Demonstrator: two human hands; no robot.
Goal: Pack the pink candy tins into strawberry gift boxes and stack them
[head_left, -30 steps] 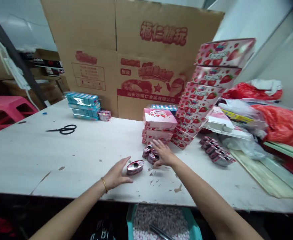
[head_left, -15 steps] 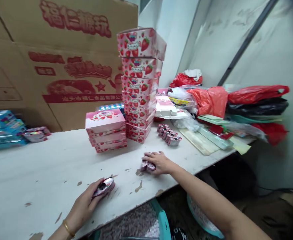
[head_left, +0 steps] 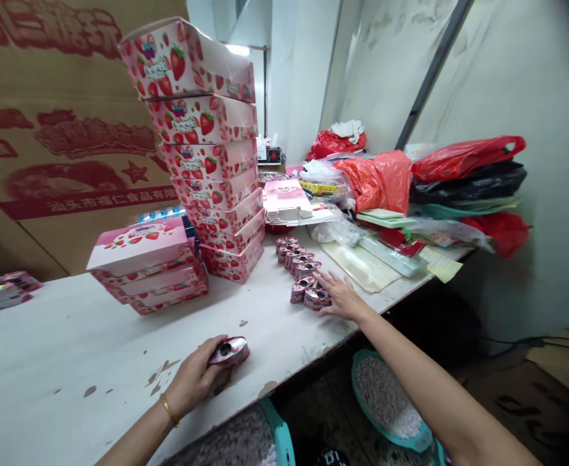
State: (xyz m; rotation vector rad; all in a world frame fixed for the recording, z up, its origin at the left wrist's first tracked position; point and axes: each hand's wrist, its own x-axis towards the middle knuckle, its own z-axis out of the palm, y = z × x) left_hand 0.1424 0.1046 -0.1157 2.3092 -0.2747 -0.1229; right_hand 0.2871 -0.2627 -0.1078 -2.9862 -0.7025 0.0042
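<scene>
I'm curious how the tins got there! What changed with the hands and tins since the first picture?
The left hand has closed around the shiny oval tin it was only beside. The right hand has moved the small tins rightward, next to the row of tins. The tall stack of strawberry boxes stayed the same.

Chipped white tabletop [head_left: 70, 349] running out from under the left hand [head_left: 191, 378]; printed cardboard carton [head_left: 85, 233] standing upright beyond that hand; stained white wall [head_left: 507, 77] rising past the right hand [head_left: 342, 294], dark metal strut [head_left: 432, 71] slanting across it; ceiling light [head_left: 238, 50] glowing far ahead; cardboard-covered floor [head_left: 551, 382] lying below and right of the right hand, black cables [head_left: 531, 341] trailing across it.
</scene>
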